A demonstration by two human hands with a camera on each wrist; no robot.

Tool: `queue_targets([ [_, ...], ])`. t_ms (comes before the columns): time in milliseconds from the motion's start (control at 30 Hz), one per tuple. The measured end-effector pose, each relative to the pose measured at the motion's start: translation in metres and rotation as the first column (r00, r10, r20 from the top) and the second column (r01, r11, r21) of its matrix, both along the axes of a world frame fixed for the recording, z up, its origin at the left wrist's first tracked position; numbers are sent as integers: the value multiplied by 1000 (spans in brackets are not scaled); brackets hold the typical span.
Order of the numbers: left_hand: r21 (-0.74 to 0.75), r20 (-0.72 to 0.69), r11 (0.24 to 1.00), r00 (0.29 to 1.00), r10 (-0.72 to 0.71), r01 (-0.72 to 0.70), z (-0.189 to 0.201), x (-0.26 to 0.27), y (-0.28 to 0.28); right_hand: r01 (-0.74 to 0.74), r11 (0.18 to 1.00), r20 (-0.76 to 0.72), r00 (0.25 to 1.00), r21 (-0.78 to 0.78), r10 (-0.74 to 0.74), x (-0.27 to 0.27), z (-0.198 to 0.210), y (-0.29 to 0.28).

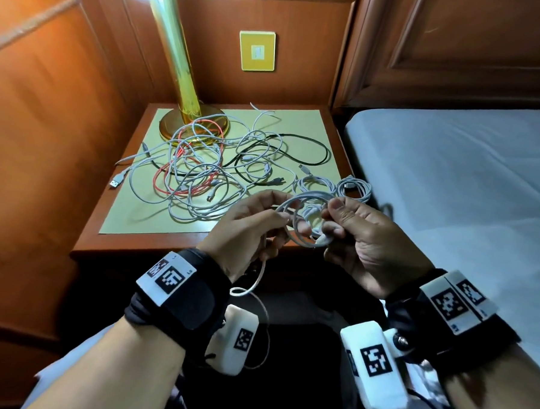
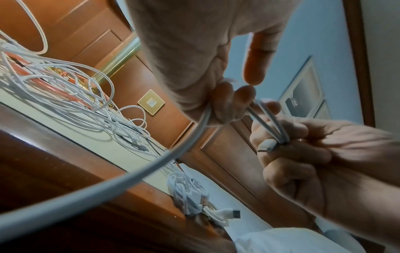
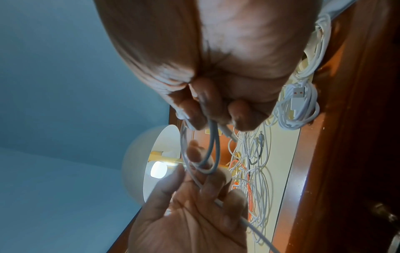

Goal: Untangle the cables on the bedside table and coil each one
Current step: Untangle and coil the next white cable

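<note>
A white cable point(image 1: 305, 218) is wound into a few loops in the air just in front of the bedside table point(image 1: 110, 246). My right hand point(image 1: 349, 221) pinches the loops point(image 2: 279, 135) together with a white plug end. My left hand point(image 1: 261, 222) grips the same cable point(image 2: 201, 123) on the other side, and its loose tail point(image 1: 258, 282) hangs down past my left wrist. A tangle of white, red and black cables point(image 1: 201, 169) lies on the table's pale mat. Two coiled white cables point(image 1: 335, 186) sit at the table's front right corner point(image 3: 298, 106).
A gold lamp base point(image 1: 195, 122) and stem stand at the back left of the table, with cables draped around them. A yellow wall switch point(image 1: 257, 51) is behind. A bed with a white sheet point(image 1: 467, 183) lies close on the right. Wood panelling encloses the left.
</note>
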State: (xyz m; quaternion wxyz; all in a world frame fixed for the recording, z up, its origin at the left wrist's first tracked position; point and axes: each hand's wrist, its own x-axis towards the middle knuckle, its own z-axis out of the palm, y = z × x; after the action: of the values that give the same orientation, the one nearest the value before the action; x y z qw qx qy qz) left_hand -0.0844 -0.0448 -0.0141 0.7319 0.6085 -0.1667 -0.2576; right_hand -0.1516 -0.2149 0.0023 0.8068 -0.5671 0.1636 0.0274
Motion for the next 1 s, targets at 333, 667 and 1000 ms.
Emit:
queue_targets([
  [333, 117, 196, 992, 980, 16, -39, -9, 2, -7, -212, 972, -56, 977, -105, 207, -3, -5, 8],
  [667, 145, 240, 989, 970, -40, 5, -10, 4, -5, -242, 969, -104, 964, 42, 245, -4, 0, 6],
  [1000, 78, 88, 997, 996, -16, 10, -6, 6, 0, -135, 981, -43, 989, 141, 142, -2, 2, 1],
])
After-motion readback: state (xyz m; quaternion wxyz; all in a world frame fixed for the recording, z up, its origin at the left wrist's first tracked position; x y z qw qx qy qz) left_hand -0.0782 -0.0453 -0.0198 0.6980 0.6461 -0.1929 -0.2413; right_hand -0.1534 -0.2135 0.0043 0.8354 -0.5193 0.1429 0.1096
